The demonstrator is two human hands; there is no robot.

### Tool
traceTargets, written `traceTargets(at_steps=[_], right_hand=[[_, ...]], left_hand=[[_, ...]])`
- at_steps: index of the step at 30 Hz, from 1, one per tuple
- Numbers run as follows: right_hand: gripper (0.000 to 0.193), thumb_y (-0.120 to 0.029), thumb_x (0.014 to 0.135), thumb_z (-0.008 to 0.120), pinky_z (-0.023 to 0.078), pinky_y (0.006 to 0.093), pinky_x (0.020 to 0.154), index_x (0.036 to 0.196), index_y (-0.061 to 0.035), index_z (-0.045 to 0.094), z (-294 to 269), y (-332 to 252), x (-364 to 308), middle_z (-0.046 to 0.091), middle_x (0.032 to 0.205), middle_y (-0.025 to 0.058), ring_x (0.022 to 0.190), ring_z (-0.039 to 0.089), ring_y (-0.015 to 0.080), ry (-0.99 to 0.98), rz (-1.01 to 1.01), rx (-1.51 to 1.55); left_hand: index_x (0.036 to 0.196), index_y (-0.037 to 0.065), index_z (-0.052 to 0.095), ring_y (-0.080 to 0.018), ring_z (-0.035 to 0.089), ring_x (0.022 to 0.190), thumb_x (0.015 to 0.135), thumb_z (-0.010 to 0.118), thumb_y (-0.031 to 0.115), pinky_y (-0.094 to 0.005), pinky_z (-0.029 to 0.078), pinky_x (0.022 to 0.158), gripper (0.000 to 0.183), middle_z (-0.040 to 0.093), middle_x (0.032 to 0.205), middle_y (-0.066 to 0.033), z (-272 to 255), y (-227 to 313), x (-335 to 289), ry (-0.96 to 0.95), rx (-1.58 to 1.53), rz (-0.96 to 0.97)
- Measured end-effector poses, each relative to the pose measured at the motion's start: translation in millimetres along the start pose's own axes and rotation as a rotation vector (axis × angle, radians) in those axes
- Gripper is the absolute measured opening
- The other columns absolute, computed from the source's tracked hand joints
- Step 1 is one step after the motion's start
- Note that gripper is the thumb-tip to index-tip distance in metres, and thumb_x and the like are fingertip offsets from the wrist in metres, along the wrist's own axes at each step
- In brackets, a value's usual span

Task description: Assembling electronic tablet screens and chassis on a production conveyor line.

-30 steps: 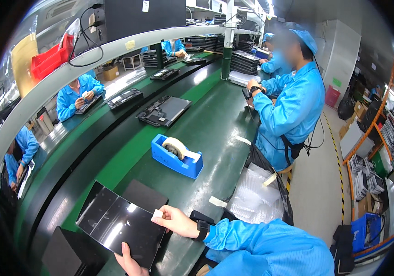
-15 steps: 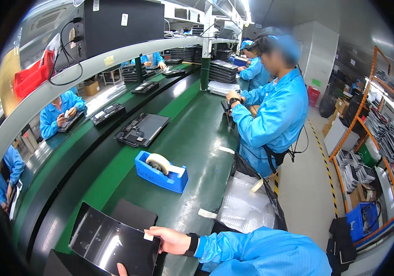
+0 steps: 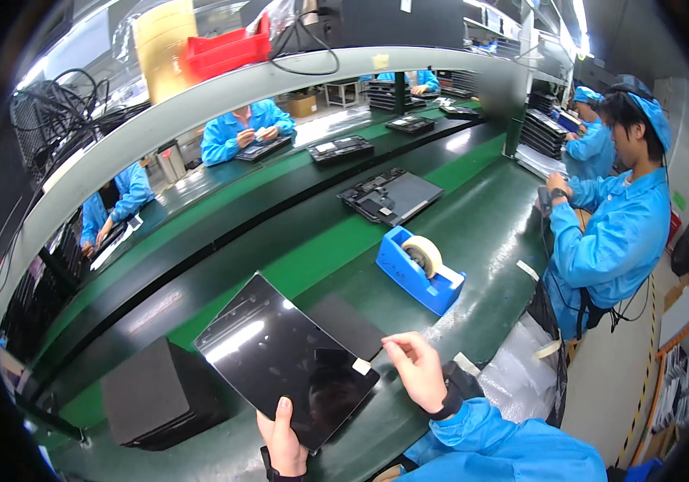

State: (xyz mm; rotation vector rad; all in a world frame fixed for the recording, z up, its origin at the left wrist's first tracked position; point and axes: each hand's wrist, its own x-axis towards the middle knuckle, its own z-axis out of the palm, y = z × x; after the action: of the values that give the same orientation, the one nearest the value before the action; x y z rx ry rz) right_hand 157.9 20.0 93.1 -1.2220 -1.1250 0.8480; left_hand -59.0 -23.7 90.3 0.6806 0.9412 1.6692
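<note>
A glossy black screen panel [image 3: 280, 353], smudged and reflecting the lights, is tilted up over the bench. My left hand [image 3: 283, 440] grips its lower edge, thumb on the glossy face and fingers hidden beneath. Near the panel's right corner sticks a small piece of pale tape [image 3: 362, 366]. Just right of that corner, apart from the panel, is my right hand [image 3: 417, 369]; its fingers are loosely curled and I see nothing in them. A dark flat sheet [image 3: 344, 320] lies partly behind the panel. Beyond it stands a blue tape dispenser [image 3: 415, 277] with a cream roll.
A black block-shaped stack [image 3: 159, 390] sits left of the panel. An opened laptop base [image 3: 392, 197] lies farther back on the green bench [image 3: 312, 265]. Bubble wrap [image 3: 521, 369] fills a black bag at the right edge. A co-worker [image 3: 609, 217] stands beyond it; others sit across the bench.
My right hand has let go of the panel's corner and moved off to the right. My left hand now shows more fully, holding the panel's lower edge. The view has swung left.
</note>
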Motion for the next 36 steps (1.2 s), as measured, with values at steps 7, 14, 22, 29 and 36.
traceTargets(at_steps=[7,14,22,29,36], right_hand=[[0.024,-0.019,0.089,0.066,0.048,0.0265,0.067,0.097,0.0032,0.066,18.5,-0.2,1.1,0.068,0.083,0.0065,0.074,0.058,0.0093,-0.297,0.143,-0.029],[0.032,-0.028,0.092,0.062,0.043,0.0214,0.065,0.095,0.0033,0.067,20.2,-10.1,9.9,0.064,0.078,-0.0012,0.073,0.052,0.0049,-0.483,0.306,-0.003],[0.045,-0.01,0.091,0.06,0.042,0.0307,0.093,0.133,-0.0054,0.044,57.7,0.0,-58.7,0.053,0.12,0.0026,0.105,0.051,0.0141,-0.422,0.475,0.867],[0.03,-0.013,0.086,0.066,0.046,0.0306,0.086,0.112,-0.0014,0.059,1.4,-19.4,-31.7,0.063,0.104,0.0017,0.093,0.057,0.0138,-0.32,0.305,0.446],[0.041,-0.003,0.08,0.07,0.047,0.033,0.091,0.119,-0.0006,0.056,-85.3,-26.9,15.5,0.063,0.111,0.0065,0.101,0.059,0.015,-0.612,0.255,0.26]], left_hand=[[0.13,-0.001,0.043,-0.0206,0.053,0.11,0.087,0.062,0.008,-0.0321,0.04,0.098,0.048,0.054,0.123,-0.0097,0.1,-1.2,4.5,0.027,0.037,0.024],[0.128,0.0,0.046,-0.0197,0.053,0.107,0.086,0.065,0.012,-0.0322,0.041,0.095,0.048,0.054,0.121,-0.0083,-9.2,-5.9,10.6,0.038,0.039,-0.035],[0.139,0.003,0.033,-0.0247,0.048,0.118,0.089,0.061,0.015,-0.0386,0.038,0.102,0.058,0.048,0.132,-0.0097,1.6,-12.5,-1.2,-0.089,-0.104,-0.035],[0.13,0.003,0.044,-0.0171,0.051,0.112,0.093,0.058,0.028,-0.0336,0.041,0.097,0.046,0.053,0.126,-0.0077,-11.7,-7.8,-11.8,-0.145,-0.195,0.014],[0.129,0.0,0.043,-0.0204,0.052,0.117,0.094,0.053,0.043,-0.0335,0.044,0.095,0.057,0.055,0.125,-0.0117,-19.0,63.6,10.3,-0.276,0.356,0.135]])
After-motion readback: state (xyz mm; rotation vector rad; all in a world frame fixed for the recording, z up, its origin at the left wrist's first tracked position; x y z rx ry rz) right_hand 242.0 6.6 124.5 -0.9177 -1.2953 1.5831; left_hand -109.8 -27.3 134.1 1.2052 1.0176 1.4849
